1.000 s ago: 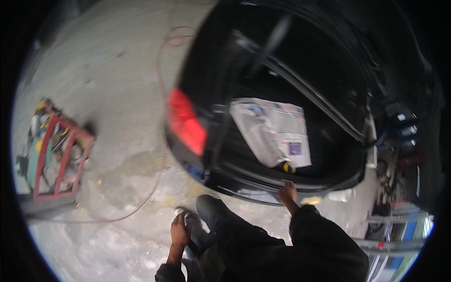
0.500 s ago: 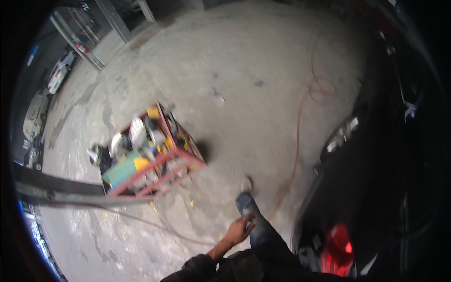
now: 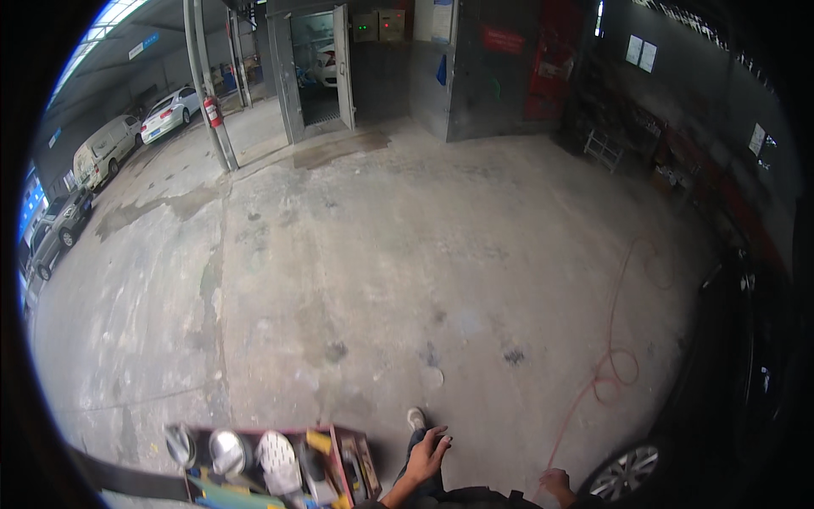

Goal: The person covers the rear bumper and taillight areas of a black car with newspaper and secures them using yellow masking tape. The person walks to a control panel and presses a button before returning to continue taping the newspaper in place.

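My left hand (image 3: 429, 459) hangs in front of my body at the lower middle, above my leg and light shoe (image 3: 415, 418). It holds nothing, its fingers loosely bent and apart. Lower right, my right hand (image 3: 557, 483) also hangs loosely open beside a car wheel (image 3: 626, 473), with nothing visible in it. Left of my left hand stands a red-framed cart (image 3: 348, 444) loaded with cans, a white perforated pad (image 3: 276, 452), a green sheet and yellow pieces. The bottom edge cuts off the cart.
A thin red hose (image 3: 573, 399) loops over the concrete floor (image 3: 381, 254) ahead on the right. A dark car (image 3: 716, 373) stands close on my right. Far off are a doorway (image 3: 315, 68), a post with a fire extinguisher (image 3: 212, 111), parked cars and a metal rack (image 3: 604, 151).
My view has tipped up and shows more of the far room. The cart now sits lower in view, near the bottom edge. My right hand has come into view.
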### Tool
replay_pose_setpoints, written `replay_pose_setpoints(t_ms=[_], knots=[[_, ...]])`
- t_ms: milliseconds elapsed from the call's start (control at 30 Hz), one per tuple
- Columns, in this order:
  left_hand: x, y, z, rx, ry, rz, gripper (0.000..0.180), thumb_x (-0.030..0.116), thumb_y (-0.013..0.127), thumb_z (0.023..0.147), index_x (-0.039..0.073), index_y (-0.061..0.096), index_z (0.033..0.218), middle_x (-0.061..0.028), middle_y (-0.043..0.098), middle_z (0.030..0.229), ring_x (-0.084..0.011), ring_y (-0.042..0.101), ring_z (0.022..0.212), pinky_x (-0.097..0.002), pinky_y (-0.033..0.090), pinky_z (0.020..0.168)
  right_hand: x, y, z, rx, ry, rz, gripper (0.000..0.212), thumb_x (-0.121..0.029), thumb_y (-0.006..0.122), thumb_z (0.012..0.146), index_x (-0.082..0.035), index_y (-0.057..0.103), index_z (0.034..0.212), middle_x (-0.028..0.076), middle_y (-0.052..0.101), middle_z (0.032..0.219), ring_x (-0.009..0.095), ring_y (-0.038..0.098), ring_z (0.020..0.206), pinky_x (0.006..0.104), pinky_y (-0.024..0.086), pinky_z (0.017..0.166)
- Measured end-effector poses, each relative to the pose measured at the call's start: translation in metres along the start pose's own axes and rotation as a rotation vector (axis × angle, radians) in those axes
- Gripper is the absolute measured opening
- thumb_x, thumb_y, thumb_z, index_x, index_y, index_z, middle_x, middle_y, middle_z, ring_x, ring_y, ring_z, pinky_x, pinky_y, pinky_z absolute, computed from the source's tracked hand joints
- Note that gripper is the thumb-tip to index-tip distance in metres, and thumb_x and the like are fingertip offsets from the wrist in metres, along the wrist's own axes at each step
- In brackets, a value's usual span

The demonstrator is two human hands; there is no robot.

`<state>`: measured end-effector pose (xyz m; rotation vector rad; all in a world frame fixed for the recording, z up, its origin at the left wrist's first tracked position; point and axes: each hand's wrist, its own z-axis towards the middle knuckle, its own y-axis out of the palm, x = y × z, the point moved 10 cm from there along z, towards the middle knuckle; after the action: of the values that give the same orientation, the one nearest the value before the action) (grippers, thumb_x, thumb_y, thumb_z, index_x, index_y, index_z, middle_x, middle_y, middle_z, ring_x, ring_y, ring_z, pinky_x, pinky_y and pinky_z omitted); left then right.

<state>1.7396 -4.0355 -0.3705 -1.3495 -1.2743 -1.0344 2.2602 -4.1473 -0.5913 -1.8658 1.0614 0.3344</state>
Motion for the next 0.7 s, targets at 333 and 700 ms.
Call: replay_pose_setpoints(t_ms=[333, 700], knots=[[0.176, -0.163, 0.602, -0.029, 0.116, 0.106, 0.041, 0.032, 0.056, 0.104, 0.005, 0.049, 0.134, -0.0167, 0.075, 0.102, -0.0278, 0.074, 0.093, -0.0369, 0.056, 0.083, -0.427, -0.008, 0.406, -0.128, 0.199, -0.385, 0.036, -0.038, 0.067, 0.09, -0.008, 0.071, 0.109, 0.014, 0.073, 0.098, 0.03, 0.071, 0.089, 0.0427, 0.056, 0.071], [0.09, -0.373, 1.17, 0.259, -0.072, -0.276, 0.049, 0.038, 0.053, 0.105, 0.004, 0.048, 0.14, -0.0185, 0.071, 0.111, -0.0242, 0.072, 0.09, -0.032, 0.057, 0.074, -0.926, -0.045, 1.008, -0.169, 0.168, -0.674, 0.04, -0.033, 0.065, 0.092, -0.002, 0.067, 0.117, 0.012, 0.069, 0.115, 0.029, 0.065, 0.108, 0.0437, 0.053, 0.088]])
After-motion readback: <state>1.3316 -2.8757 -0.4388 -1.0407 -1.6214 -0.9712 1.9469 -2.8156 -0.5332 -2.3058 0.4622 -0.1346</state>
